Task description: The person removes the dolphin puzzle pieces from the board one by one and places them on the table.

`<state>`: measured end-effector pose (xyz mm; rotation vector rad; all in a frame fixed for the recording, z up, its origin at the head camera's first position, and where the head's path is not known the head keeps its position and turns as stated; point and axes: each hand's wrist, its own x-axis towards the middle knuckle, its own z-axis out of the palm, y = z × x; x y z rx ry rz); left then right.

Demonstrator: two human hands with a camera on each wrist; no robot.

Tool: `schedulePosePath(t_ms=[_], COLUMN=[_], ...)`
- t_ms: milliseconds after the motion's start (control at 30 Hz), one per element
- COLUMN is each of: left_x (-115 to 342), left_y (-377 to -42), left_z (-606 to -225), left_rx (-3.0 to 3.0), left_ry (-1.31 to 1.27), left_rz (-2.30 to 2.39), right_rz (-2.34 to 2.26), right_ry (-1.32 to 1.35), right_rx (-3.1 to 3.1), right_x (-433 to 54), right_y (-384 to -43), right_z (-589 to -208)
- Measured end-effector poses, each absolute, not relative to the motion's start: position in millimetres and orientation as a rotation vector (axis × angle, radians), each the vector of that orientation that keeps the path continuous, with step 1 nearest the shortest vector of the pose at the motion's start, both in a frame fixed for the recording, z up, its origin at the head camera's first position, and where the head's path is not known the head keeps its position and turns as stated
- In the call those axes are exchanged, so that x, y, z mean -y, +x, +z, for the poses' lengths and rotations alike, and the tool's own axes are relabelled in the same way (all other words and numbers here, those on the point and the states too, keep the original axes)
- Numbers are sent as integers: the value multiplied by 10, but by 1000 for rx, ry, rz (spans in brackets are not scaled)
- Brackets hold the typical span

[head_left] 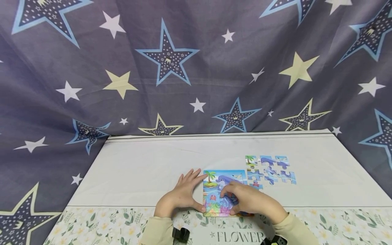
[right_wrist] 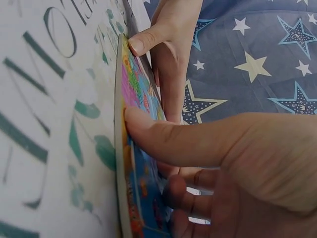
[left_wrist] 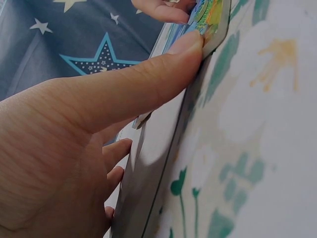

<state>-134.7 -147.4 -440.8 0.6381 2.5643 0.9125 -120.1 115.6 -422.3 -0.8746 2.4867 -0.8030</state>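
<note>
A dolphin jigsaw puzzle board [head_left: 212, 199] with a palm tree and a crab lies flat at the table's front part. My left hand [head_left: 182, 194] is at its left side, fingers spread, thumb tip on the lower left corner and index fingertip near the upper left edge. Over the lower right of the board is my right hand [head_left: 249, 199]. In the right wrist view its thumb [right_wrist: 173, 141] rests on the front border, and the bent fingers touch the picture. The palm covers much of the board's right part in the head view.
Several loose puzzle pieces [head_left: 270, 172] lie in rough rows to the right of and beyond the board. Under the board are a white cloth [head_left: 147, 163] and a flower-printed strip [head_left: 337, 223] with lettering. A dark star-patterned curtain [head_left: 196, 68] hangs behind and at the sides.
</note>
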Motion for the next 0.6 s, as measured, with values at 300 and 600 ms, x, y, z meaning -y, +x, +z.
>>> schedulePosePath(t_ms=[300, 600], left_x=[1476, 1468], left_y=[-1358, -1369], left_z=[-4424, -4435], left_rx=[-2580, -2589], left_ry=[634, 646], left_rz=[905, 898], right_rz=[-825, -854], right_ry=[-926, -905], right_rx=[-2464, -2461], right_x=[-1159, -1153], right_y=[-1219, -1206], right_z=[-4241, -4225])
